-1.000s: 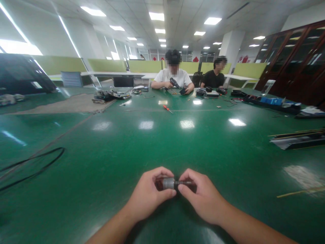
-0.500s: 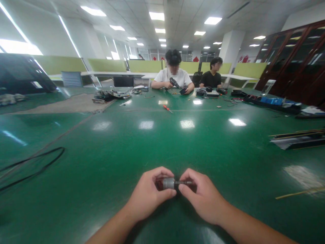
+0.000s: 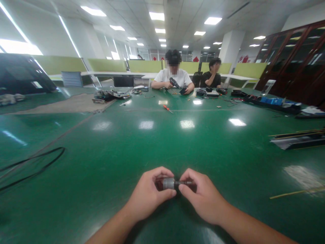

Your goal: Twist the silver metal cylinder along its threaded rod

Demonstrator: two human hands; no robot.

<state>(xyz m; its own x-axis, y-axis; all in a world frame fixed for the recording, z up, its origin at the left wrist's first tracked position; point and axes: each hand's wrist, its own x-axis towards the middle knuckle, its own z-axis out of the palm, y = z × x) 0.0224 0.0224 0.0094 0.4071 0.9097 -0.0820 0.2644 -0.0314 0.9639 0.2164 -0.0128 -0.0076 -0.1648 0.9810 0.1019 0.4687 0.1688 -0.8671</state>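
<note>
Low in the middle of the view, just over the green table, a motor rotor (image 3: 168, 183) lies level between my two hands. It has a grey metal cylinder, a dark reddish part at its left end and a thin dark shaft pointing right. My left hand (image 3: 149, 195) curls around the cylinder end, fingers behind and thumb in front. On the other side, my right hand (image 3: 200, 191) pinches the shaft between thumb and fingers. The rotor's far left end and the shaft tip are partly covered by my fingers.
An orange screwdriver (image 3: 167, 108) lies on the green table (image 3: 122, 149). Across it, a person in white (image 3: 172, 76) holds a power drill (image 3: 174, 82); another sits alongside. A black cable (image 3: 48, 162) is at left, dark strips (image 3: 299, 139) and a yellow stick (image 3: 289, 195) at right.
My hands and the rotor look unchanged. The person in black has raised a hand to the face. The yellow stick at right has shifted slightly left.
</note>
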